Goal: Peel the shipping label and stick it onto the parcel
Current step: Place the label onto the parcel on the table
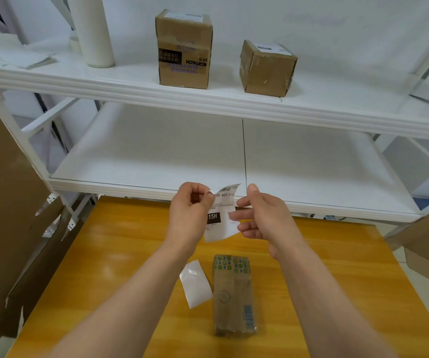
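Frame centre: shipping label (221,220) up in the air, pinched at its upper left edge by the curled left hand (191,210); right hand (260,218) loosely spread, fingertips touching the right edge. Lower centre, on the yellow table (105,254): brown parcel (232,295), white backing paper (195,282) just left.

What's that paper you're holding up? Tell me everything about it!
The label is a thin white paper slip with black print: a barcode at the top, "A03-210", a black block reading "15H" and a small square code. Its top corner curls over. It hangs roughly upright in the air above the table. The left hand pinches its upper left edge; the right hand touches its right edge with its fingertips.
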{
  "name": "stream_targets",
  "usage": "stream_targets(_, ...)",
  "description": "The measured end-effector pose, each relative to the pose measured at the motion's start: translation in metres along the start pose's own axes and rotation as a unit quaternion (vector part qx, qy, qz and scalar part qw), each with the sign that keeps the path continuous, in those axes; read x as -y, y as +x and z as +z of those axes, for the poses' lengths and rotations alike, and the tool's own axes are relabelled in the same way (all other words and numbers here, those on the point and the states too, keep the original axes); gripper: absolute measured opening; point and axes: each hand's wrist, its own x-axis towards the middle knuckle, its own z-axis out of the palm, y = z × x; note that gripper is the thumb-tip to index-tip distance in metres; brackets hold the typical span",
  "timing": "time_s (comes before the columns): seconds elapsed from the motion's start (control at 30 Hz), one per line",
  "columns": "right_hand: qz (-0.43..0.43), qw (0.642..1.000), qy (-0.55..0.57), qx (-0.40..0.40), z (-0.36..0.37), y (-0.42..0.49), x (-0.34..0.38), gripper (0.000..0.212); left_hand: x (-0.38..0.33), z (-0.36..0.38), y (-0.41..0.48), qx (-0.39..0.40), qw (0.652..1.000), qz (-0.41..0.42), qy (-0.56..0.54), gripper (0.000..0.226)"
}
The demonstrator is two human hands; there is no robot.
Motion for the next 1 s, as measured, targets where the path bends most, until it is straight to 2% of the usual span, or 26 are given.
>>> stream_targets(0.17, -0.029, 0.998, -0.050, 0.006, -0.002, 0.002, -0.007, 0.003, -0.009, -0.002, 0.002, -0.012, 0.989, -0.099, -0.104, 0.009)
stream_targets(0.37, -0.062, 0.994, -0.087, 0.018, -0.001, -0.001, -0.010, 0.015, -0.013, -0.003, 0.003, -0.033, 0.984, -0.131, -0.120, 0.004)
stream_targets(0.5, -0.077, 0.992, -0.098, 0.028, -0.001, -0.001, -0.009, 0.017, -0.011, -0.001, 0.002, -0.065, 0.989, -0.106, -0.086, 0.028)
stream_targets(0.73, -0.079, 0.992, -0.078, 0.063, -0.001, -0.003, -0.010, 0.024, -0.002, -0.004, 0.005, -0.087, 0.995, -0.037, -0.015, 0.026)
stream_targets(1.0, -0.074, 0.994, -0.030, 0.080, -0.001, 0.000, -0.009, 0.027, 0.003, -0.008, 0.002, -0.070, 0.997, 0.025, 0.027, 0.031)
